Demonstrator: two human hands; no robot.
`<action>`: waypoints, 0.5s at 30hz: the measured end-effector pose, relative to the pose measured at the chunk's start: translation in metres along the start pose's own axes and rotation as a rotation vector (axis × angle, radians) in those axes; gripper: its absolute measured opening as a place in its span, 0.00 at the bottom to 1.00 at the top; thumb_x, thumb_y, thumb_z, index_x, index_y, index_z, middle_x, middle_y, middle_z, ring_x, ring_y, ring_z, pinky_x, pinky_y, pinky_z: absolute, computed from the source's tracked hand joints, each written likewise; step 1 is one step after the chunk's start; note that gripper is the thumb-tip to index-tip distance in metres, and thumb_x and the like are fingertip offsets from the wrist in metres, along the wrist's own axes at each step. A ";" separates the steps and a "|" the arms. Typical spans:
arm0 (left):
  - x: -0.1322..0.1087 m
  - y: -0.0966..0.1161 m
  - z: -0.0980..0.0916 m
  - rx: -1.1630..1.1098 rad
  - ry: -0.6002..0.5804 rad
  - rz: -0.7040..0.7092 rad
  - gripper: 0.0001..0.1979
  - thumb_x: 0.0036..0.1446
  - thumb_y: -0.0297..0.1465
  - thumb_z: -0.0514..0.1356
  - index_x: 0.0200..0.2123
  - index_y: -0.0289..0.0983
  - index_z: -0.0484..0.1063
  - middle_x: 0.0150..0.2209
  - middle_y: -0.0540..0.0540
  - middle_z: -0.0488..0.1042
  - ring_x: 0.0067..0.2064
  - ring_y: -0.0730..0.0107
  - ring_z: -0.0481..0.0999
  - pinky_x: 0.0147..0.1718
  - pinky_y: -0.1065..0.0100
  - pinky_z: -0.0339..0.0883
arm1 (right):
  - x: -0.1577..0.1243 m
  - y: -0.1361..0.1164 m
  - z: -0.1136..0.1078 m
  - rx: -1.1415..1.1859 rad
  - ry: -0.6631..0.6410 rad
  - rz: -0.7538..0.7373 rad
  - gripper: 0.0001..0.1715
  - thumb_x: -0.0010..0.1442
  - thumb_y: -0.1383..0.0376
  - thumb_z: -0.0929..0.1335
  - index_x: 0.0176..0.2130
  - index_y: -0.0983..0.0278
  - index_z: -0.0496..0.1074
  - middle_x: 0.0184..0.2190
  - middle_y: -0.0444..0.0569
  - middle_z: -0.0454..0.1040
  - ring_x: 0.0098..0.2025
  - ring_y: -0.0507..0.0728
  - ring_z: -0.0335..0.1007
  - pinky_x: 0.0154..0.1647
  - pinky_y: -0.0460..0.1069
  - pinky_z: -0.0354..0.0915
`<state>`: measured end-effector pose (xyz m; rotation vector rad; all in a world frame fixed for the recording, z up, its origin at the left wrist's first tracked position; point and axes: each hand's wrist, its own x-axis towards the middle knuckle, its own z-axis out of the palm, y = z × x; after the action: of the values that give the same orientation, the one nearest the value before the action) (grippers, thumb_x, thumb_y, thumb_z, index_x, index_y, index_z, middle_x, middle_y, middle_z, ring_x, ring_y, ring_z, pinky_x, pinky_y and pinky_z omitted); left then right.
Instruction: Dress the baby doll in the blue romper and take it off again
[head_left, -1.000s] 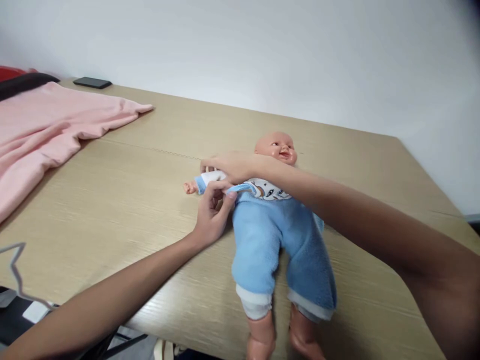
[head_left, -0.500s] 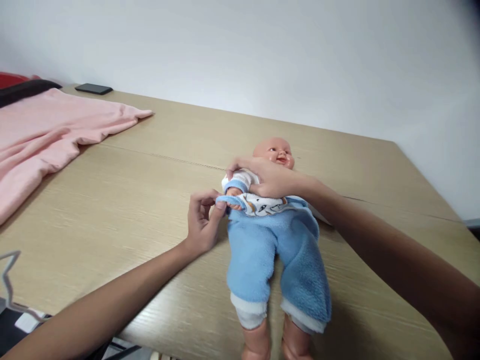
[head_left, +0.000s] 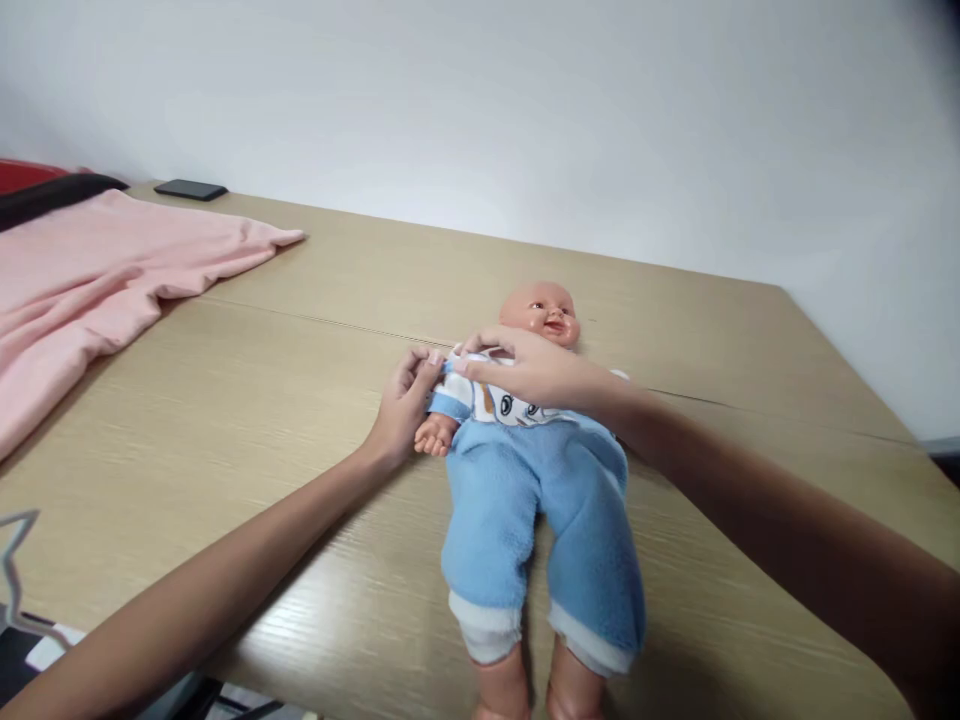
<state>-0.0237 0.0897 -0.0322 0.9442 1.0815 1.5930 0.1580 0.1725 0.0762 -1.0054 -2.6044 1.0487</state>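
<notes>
A baby doll (head_left: pixel 541 305) lies on its back on the table, its bald head away from me. It wears a white shirt (head_left: pixel 517 405) with a printed animal face and blue edging, and fuzzy blue pants (head_left: pixel 491 500) with white cuffs. At the doll's shoulder on the left side, my left hand (head_left: pixel 401 405) is closed, thumb and fingers pinching the shirt's fabric. My right hand (head_left: pixel 536 368) lies across the doll's chest, its thumb and fingers pinched on the shirt beside the left fingertips. The doll's bare hand (head_left: pixel 435 435) sticks out of the blue-cuffed sleeve (head_left: pixel 452 403) below my left fingers.
A pink cloth (head_left: pixel 127 265) is spread over the left part of the wooden table (head_left: pixel 315 400). Behind it are a black phone-like slab (head_left: pixel 190 190) and a red and black item (head_left: pixel 45 190). A white wall (head_left: pixel 487 130) rises along the far edge.
My left hand has moved up from the cuff to the shoulder, meeting my right fingers. The doll's arm, earlier bent over its belly, now lies down at its side with the hand out of the sleeve.
</notes>
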 end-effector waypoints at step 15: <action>0.022 0.000 -0.010 0.007 -0.144 -0.222 0.22 0.60 0.49 0.76 0.40 0.40 0.74 0.36 0.50 0.78 0.33 0.70 0.74 0.33 0.70 0.69 | 0.005 -0.004 0.024 -0.399 0.236 0.239 0.14 0.80 0.64 0.63 0.57 0.70 0.71 0.47 0.62 0.86 0.43 0.63 0.83 0.39 0.52 0.63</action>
<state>-0.0384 0.1089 -0.0334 0.8959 1.0530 1.3213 0.1432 0.1604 0.0604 -1.4555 -2.5903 0.4126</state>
